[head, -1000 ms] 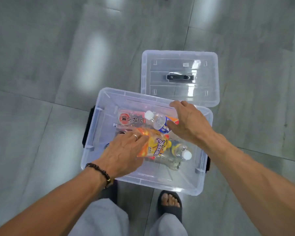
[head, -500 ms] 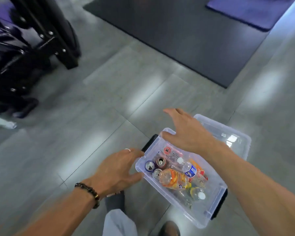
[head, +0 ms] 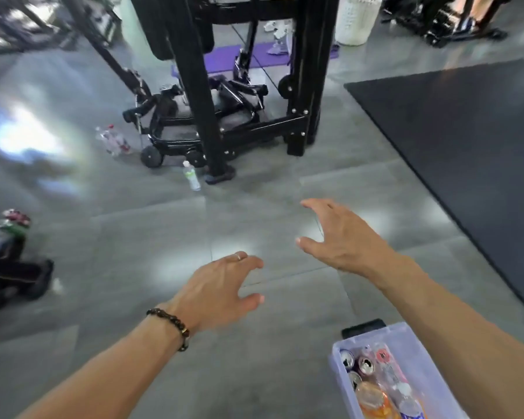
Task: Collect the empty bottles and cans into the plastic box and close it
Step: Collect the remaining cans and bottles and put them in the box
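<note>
**Three bottles still loose on the floor, box uncovered**

Several big things frame your path: the black gym machine frame [head: 212, 95] straight ahead, the dark floor mat [head: 454, 140] to your right, and grey tiles between. Your plastic box [head: 406, 337] sits at the lower right, just under your right forearm, lid off and out of view, already holding cans [head: 359, 362] and bottles [head: 375, 400] packed side by side.

Both of your hands are empty. Your right hand [head: 342, 240] hovers with fingers spread and lightly curved; your left hand [head: 221, 285], with ring and bead bracelet, is spread the same way, lower and nearer you.

Next in size, a clear bottle with a green label [head: 191, 176] stands upright just beside the machine's foot. Two red-capped bottles [head: 112, 140] lie farther left, near its wheels [head: 152, 158].

Risks, as I judge them: reaching low by that frame could bump your head or knuckles; a hurried grab could knock the standing bottle under the base; and walking off may leave the blurred cans at the far left unnoticed.
</note>
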{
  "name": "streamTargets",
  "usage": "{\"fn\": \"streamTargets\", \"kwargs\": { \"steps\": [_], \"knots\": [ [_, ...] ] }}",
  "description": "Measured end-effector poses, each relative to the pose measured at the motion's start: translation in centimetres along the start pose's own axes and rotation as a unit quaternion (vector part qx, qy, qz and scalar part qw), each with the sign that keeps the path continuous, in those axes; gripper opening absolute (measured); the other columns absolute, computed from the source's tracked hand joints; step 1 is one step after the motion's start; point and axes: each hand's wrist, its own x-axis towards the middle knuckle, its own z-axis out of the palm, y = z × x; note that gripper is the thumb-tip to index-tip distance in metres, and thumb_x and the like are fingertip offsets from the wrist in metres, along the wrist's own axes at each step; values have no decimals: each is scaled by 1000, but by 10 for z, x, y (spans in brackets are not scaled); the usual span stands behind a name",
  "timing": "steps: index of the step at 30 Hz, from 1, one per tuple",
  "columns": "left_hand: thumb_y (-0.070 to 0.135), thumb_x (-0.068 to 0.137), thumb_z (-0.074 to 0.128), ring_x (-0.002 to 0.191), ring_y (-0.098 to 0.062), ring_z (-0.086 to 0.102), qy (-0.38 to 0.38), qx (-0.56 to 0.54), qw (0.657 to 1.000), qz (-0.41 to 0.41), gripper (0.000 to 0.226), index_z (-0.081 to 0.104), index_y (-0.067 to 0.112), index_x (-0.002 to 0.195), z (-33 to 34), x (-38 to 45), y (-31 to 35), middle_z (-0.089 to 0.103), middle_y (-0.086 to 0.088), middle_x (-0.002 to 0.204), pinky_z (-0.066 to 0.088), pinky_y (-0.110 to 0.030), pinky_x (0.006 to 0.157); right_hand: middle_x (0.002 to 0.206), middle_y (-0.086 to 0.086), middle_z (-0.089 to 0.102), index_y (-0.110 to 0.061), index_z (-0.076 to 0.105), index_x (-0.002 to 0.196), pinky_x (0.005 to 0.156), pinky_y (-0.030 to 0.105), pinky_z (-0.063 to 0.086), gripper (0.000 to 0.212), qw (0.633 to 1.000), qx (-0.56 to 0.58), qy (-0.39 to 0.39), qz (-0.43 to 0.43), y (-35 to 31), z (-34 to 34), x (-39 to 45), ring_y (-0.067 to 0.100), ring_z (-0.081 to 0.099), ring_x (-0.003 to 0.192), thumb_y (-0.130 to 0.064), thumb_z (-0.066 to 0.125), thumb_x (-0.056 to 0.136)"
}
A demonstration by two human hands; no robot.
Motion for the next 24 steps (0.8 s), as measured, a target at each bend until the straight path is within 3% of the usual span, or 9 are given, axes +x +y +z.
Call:
{"fn": "streamTargets", "kwargs": {
  "steps": [4, 14, 24],
  "knots": [
    [48, 82, 60, 114, -9, 52, 45, -19, 998, -51, 55, 44, 32, 132, -51, -44, -66, 51, 14, 125, 43, -29, 95, 144, 3, 39, -22, 34, 143, 107, 38, 36, 66, 998, -12, -27, -52, -96, 8, 47, 23, 40, 132, -41, 61, 86],
    [49, 83, 57, 114, -7, 51, 107, -45, 982, -148, 54, 42, 34, 132, -142, -129, -228, 51, 16, 123, 43, -28, 92, 136, 4, 44, -22, 35, 142, 104, 33, 37, 64, 987, -57, -82, -125, -291, 45, 151, 22, 43, 127, -43, 60, 87],
    [49, 83, 56, 116, -10, 52, 103, -62, 971, -208, 56, 40, 32, 134, -169, -81, -341, 49, 13, 128, 42, -29, 93, 137, 3, 45, -24, 35, 142, 105, 38, 39, 66, 973, -68, -123, -182, -339, 88, 302, 22, 46, 126, -44, 62, 85]
  ]
}}
